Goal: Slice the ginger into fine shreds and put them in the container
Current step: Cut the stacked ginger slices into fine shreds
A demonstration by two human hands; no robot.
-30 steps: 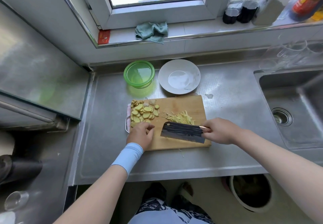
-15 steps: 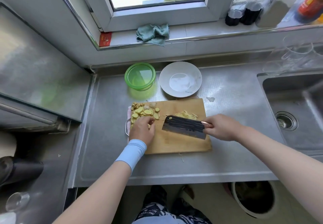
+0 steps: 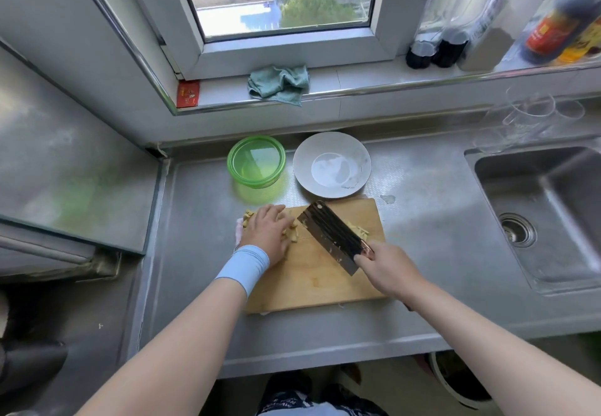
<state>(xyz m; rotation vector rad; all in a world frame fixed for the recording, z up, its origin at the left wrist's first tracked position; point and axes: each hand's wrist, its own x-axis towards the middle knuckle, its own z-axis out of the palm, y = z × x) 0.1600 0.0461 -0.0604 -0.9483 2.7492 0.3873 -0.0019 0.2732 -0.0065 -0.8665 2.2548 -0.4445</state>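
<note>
Steel worktop [image 3: 422, 220], cutting board [image 3: 312, 282]: left grip [image 3: 268, 232] laid flat on ginger slices [image 3: 293, 233], right grip [image 3: 387, 269] closed round cleaver [image 3: 330, 237]; blade near left grip, so a slip could cut.

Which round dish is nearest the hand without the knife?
The green container, left of the white plate, just beyond the left hand.

Worktop [image 3: 195, 253]: the strip along the left edge is free, and so is the front edge. The back edge is blocked by green container [image 3: 257, 162] and plate [image 3: 331, 164], side by side just behind cutting board [image 3: 312, 282]. Cleaver [image 3: 331, 237] slants across the board's middle. Right of the board is open up to sink [image 3: 546, 214]. Blurred glassware [image 3: 533, 113], probably cups, sits at the back right corner.
</note>
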